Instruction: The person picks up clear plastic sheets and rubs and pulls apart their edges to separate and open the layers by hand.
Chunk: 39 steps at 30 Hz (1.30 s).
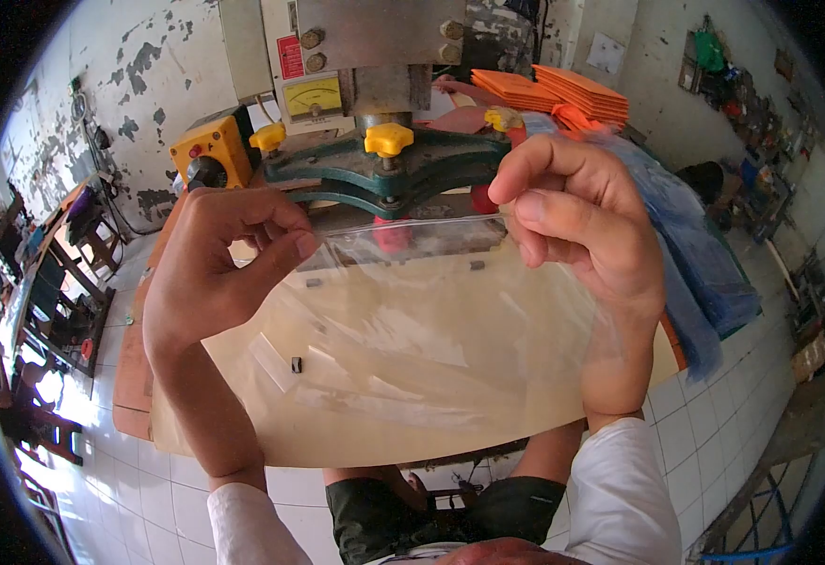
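A clear plastic sheet (412,325) hangs from both hands over the cream-coloured board, its upper edge stretched almost straight between them. My left hand (229,259) pinches its upper left corner between thumb and fingers. At the upper right corner, my right hand (587,212) has its fingers curled around the edge, the index finger lifted off the thumb; the exact contact is partly hidden. Just beyond the sheet stands a press with a dark green clamp plate (337,174) and yellow knobs (389,140). Small dark pieces (297,364) show on the board (234,414).
Behind the left hand sits a yellow control box (210,151). Orange folded stacks (577,94) lie at the back right, and bluish plastic sheets (704,254) drape over the table's right side. Another person's arm (460,113) shows behind the press.
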### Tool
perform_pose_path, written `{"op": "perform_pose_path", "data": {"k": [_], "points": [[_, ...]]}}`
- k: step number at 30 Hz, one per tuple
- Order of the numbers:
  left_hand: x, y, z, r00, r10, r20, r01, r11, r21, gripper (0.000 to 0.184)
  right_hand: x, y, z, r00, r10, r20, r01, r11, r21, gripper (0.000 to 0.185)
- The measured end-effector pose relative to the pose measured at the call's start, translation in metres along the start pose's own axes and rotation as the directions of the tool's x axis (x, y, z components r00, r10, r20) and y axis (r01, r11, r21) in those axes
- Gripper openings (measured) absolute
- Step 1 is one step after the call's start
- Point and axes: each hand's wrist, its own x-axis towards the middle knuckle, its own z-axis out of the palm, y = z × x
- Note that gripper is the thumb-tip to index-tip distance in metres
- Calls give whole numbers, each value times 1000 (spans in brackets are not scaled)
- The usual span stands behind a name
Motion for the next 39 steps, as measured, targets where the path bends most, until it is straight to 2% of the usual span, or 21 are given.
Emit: {"op": "perform_pose_path", "data": {"k": [11, 14, 16, 20, 22, 23, 25, 34, 38, 39], "points": [[-1, 0, -1, 1000, -16, 7, 16, 1000, -15, 6, -2, -5, 0, 999, 46, 4, -46, 998, 34, 22], [0, 0, -1, 1000, 7, 13, -7, 1000, 8, 6, 0, -3, -2, 999, 27, -22, -28, 998, -49, 21], [0, 0, -1, 1000, 16, -11, -16, 1000, 8, 6, 1, 2, -4, 996, -87, -28, 82, 985, -151, 20], [0, 1, -1, 999, 38, -14, -38, 999, 18, 6, 3, 8, -3, 983, -175, -61, 151, 949, -278, 19], [1, 1, -2, 998, 63, -31, -61, 996, 62, 6, 3, 7, -6, 981, -188, -38, 145, 860, -489, 19], [1, 0, -1, 998, 62, -32, -60, 996, 61, 6, 3, 8, -7, 982, -186, -38, 144, 860, -489, 19], [1, 0, 0, 997, 47, -69, -43, 997, 57, 6, 4, 9, -9, 979, -204, -24, 141, 754, -642, 19], [0, 4, 10, 980, 147, -135, -121, 976, 180, 5, 5, 7, -8, 981, -194, -22, 132, 744, -655, 17], [0, 12, 17, 978, 147, -148, -122, 978, 168, 4, 5, 7, -6, 987, -162, 5, 122, 719, -685, 17], [0, 15, 18, 975, 177, -134, -152, 973, 174, 4, 6, 9, -6, 980, -192, 42, 167, 703, -691, 17]]}}
